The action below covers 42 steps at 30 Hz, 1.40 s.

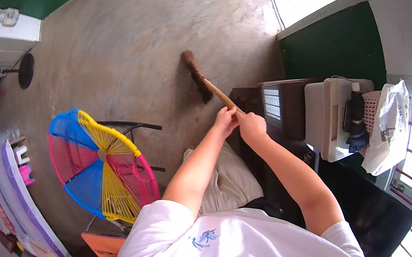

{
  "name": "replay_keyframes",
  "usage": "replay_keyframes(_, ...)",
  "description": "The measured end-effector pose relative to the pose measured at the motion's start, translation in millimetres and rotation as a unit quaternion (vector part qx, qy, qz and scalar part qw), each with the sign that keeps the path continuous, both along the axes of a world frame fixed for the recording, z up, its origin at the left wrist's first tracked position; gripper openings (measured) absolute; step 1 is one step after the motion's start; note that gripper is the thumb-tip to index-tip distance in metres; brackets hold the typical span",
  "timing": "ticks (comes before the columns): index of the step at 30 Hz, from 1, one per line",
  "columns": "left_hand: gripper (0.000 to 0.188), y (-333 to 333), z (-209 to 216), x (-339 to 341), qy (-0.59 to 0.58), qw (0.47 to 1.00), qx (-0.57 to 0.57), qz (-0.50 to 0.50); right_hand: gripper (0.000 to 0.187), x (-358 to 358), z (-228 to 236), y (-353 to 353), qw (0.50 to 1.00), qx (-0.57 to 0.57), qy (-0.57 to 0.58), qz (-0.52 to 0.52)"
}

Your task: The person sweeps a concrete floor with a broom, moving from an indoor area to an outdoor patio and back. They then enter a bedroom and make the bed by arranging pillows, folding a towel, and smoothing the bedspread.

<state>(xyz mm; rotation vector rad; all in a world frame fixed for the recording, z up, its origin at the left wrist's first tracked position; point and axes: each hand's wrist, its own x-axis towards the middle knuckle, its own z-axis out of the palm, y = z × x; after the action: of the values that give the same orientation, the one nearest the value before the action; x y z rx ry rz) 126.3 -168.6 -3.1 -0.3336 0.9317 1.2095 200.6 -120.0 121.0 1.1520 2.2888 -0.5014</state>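
Both my hands are closed around the wooden handle of a broom (194,70). My left hand (226,121) grips it slightly farther down the shaft, and my right hand (251,125) holds it close beside, near the handle's upper end. The dark brown bristle head reaches away from me and rests against the grey concrete floor (118,39), tilted toward the far left. Where the palms wrap the handle, the wood is hidden.
To my left stands a round chair (102,155) strung in blue, yellow and pink cord. A dark cabinet (290,108) is close on my right, with an umbrella (356,118) and a white plastic bag (388,126) beside it. A white drawer unit (8,39) stands far left.
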Motion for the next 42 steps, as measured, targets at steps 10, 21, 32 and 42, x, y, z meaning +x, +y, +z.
replay_keyframes(10,0.036,47.4,-13.0,-137.1,0.092,0.994,-0.058,-0.023,0.031,-108.3,-11.9,56.4,0.984,-0.048,0.139,-0.099)
replay_keyframes(21,0.011,165.2,-34.0,-223.9,-0.004,0.993,-0.082,-0.085,0.03,-212.3,-16.2,173.3,0.981,-0.095,0.04,-0.163)
replay_keyframes(32,0.038,242.8,12.6,-202.7,0.014,0.99,-0.081,-0.115,0.035,-188.2,10.2,224.1,0.984,-0.007,0.072,-0.163)
replay_keyframes(42,0.018,288.0,-15.3,-177.9,-0.033,0.981,-0.104,-0.158,0.029,-155.5,-6.3,282.0,0.98,-0.06,0.035,-0.185)
